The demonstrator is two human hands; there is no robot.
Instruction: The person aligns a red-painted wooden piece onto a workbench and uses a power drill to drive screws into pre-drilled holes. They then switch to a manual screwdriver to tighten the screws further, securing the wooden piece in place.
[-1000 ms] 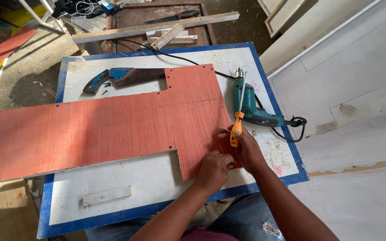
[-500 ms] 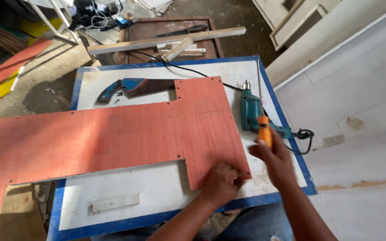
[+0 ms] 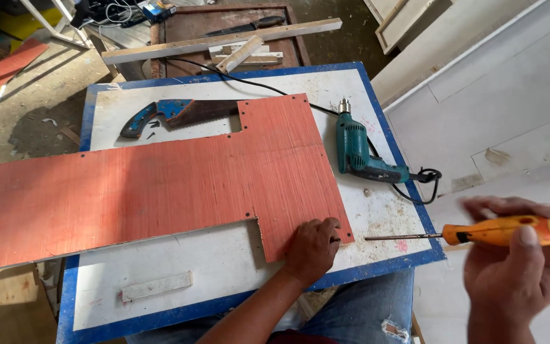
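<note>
A red cut-out plywood board (image 3: 160, 185) lies across a white work table with a blue rim (image 3: 389, 264). My left hand (image 3: 312, 248) presses down on the board's near right corner, fingers curled. Off the table's right edge my right hand (image 3: 523, 267) grips an orange-handled screwdriver (image 3: 479, 232), held level with its metal tip pointing left toward the board's corner.
A teal electric drill (image 3: 361, 153) with a black cord lies right of the board. A blue-handled handsaw (image 3: 173, 114) rests at the table's far side. A small white strip (image 3: 156, 286) lies near the front edge. Wooden battens (image 3: 224, 41) and white panels (image 3: 498, 108) surround the table.
My right hand has pulled away to the right with the screwdriver, turning it from upright to level. My left hand has stayed on the board's corner. The view has shifted.
</note>
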